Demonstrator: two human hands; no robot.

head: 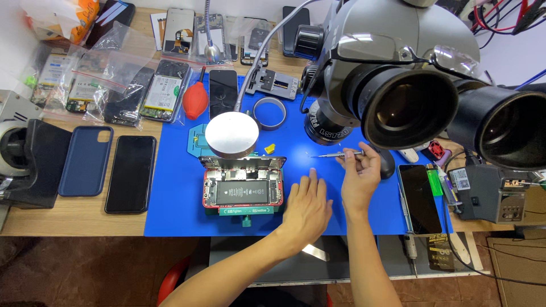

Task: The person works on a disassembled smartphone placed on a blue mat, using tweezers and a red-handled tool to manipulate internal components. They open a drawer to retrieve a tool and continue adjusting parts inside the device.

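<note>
Nearest the wearer, the left hand [307,207] is laid flat, palm down, on the blue mat [176,216], its fingers spread and nothing held; its grip is wide and empty. It rests just to the right of the opened phone [243,190], apart from it. Beside it, a little farther off, the right hand [359,176] is raised slightly, and its grip is closed narrowly on a thin screwdriver [335,154], which is held nearly level with the tip pointed left over the mat.

The opened phone is clamped in a teal holder [245,211] near the middle of the mat; its red frame, black battery and circuit parts are exposed. A round silver disc [231,134] is seen just beyond it, partly over its far edge. A small yellow piece [269,148] lies beside the disc.

To the left, on the wooden bench [74,219], a black phone [131,173] and a blue phone case [86,160] are laid side by side. To the right of the hands, another dark phone [420,198] lies at the mat's edge.

Farther back, a roll of tape [269,113], a red rubber blower [196,100] and a dark phone [223,92] are set on the mat, and bagged phone parts [91,85] are spread at the far left. The microscope eyepieces [409,105] fill the upper right of the view.
</note>
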